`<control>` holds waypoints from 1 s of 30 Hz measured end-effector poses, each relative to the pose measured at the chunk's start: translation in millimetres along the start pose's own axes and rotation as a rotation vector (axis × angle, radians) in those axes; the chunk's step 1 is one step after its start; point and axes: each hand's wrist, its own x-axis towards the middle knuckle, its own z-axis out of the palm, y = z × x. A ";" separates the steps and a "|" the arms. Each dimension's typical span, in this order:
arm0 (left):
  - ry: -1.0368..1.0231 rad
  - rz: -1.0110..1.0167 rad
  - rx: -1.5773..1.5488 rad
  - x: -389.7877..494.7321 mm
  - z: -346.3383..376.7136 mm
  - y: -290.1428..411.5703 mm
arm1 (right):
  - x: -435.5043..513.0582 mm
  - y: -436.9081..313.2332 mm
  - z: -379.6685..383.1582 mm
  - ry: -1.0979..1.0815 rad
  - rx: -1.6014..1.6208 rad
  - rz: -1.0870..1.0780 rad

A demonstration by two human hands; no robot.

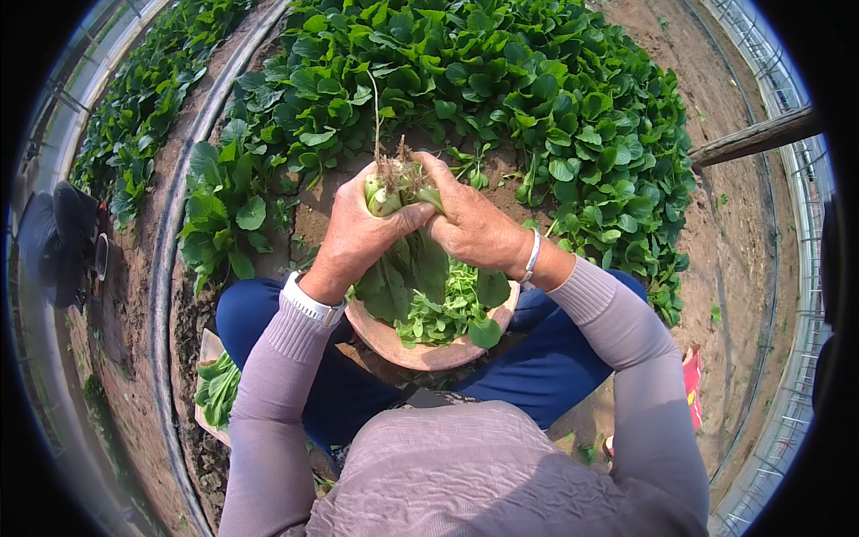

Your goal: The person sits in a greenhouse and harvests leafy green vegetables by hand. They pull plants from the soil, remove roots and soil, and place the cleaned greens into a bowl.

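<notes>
Both my hands are closed around a bunch of leafy greens [384, 201], its root ends up and its leaves hanging down. My left hand [366, 225] grips the pale stems from the left, the thumb across them. My right hand [463, 215] clasps them from the right. Soil clings to the roots, and one long thin root sticks up. Below my hands, between my knees, a shallow pinkish basin [429, 357] holds small loose greens [436, 319]. The bunch's leaves partly cover the basin.
Dense rows of leafy greens [483, 60] grow in front of me. A drip hose [176, 201] runs along the left. Another container [209, 344] with greens is by my left knee. A person [54, 241] is at the far left. A wooden pole [755, 137] juts in at right, above a red bag [692, 386].
</notes>
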 end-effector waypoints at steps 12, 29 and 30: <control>-0.097 -0.077 -0.351 10.3 34.4 -11.3 | -18.0 -19.5 -31.4 0.027 -0.188 0.151; 0.005 -0.140 -0.648 15.3 34.9 -16.4 | -25.1 -27.7 -35.6 0.351 -0.393 -0.178; -0.021 -0.147 -0.659 14.9 34.4 -13.9 | -24.1 -26.5 -34.2 0.383 -0.309 -0.194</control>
